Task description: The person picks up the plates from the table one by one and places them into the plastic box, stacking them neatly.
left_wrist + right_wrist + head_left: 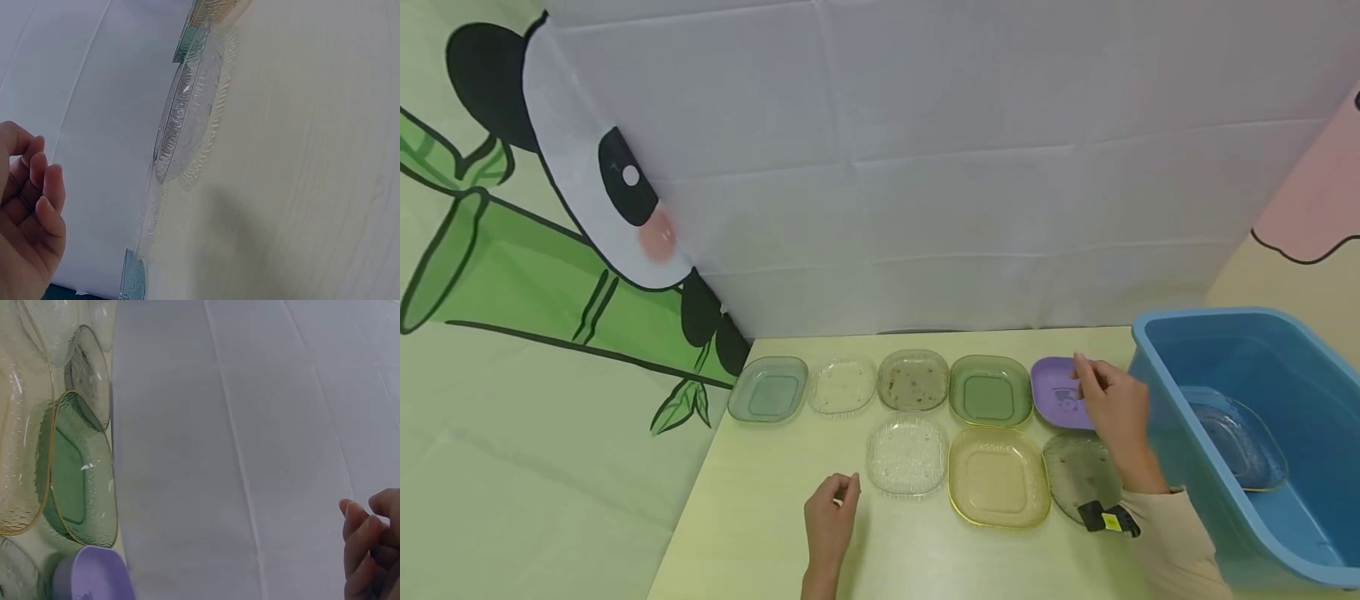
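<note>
Above the purple plate (1058,398) hovers my right hand (1112,408), its fingers loosely bent and nothing in them; the right wrist view also shows that hand (372,544) holding nothing. My left hand (831,517), loosely curled, is over the table left of a clear ribbed plate (907,457). In the left wrist view the left hand (31,212) is likewise without an object. The back row also has a blue-green plate (767,389), a clear plate (842,387), a grey plate (913,380) and a green plate (991,390). In front lie a yellow plate (998,477) and a dark grey-green plate (1075,471), partly behind my right forearm.
A large blue tub (1225,492) stands at the right, with a clear blue plate (1240,442) inside. A black strap with a yellow label (1108,521) is at my right wrist. White cloth (925,208) rises behind the table (760,517).
</note>
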Tool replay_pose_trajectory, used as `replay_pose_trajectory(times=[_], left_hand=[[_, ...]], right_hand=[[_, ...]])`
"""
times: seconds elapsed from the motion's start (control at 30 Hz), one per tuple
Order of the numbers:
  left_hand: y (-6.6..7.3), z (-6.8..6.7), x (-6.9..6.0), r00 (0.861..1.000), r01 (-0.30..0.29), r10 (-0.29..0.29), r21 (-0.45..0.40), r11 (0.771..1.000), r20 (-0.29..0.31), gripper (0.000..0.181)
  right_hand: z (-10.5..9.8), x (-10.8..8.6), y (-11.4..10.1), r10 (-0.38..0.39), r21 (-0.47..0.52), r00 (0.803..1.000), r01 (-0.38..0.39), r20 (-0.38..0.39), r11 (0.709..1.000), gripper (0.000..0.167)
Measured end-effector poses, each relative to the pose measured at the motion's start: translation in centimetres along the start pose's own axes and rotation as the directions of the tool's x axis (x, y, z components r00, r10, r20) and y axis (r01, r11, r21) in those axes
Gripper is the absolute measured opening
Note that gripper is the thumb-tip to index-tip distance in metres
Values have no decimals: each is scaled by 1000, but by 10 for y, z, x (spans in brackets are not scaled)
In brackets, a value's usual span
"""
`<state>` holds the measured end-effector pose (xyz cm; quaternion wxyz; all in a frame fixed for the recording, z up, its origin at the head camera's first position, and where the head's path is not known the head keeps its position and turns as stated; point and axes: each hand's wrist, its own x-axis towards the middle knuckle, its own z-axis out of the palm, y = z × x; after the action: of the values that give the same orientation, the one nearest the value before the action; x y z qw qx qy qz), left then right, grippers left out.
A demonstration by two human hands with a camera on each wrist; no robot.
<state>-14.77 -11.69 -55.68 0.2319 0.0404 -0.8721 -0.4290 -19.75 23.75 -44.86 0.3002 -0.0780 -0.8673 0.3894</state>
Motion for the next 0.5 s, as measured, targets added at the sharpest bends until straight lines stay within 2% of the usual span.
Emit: replay_pose_trajectory(times=[0.1,0.23,0.4,0.5], left_hand=[[0,0,0,1000,14,-14,4,1000,14,22],[-1,0,0,1000,1,-2,20,1000,22,22],[-2,-1,0,999,-17,16,31,999,32,22],[-3,-1,-1,999,-13,11,38,999,39,21]], right_hand=[[2,-6,9,43,-24,999,-42,21,999,37],[8,-14,23,70,-30,997,-69,19,997,40],[16,-21,38,91,-37,996,-91,-8,995,33],[18,-26,46,100,-62,995,-99,9,993,28]])
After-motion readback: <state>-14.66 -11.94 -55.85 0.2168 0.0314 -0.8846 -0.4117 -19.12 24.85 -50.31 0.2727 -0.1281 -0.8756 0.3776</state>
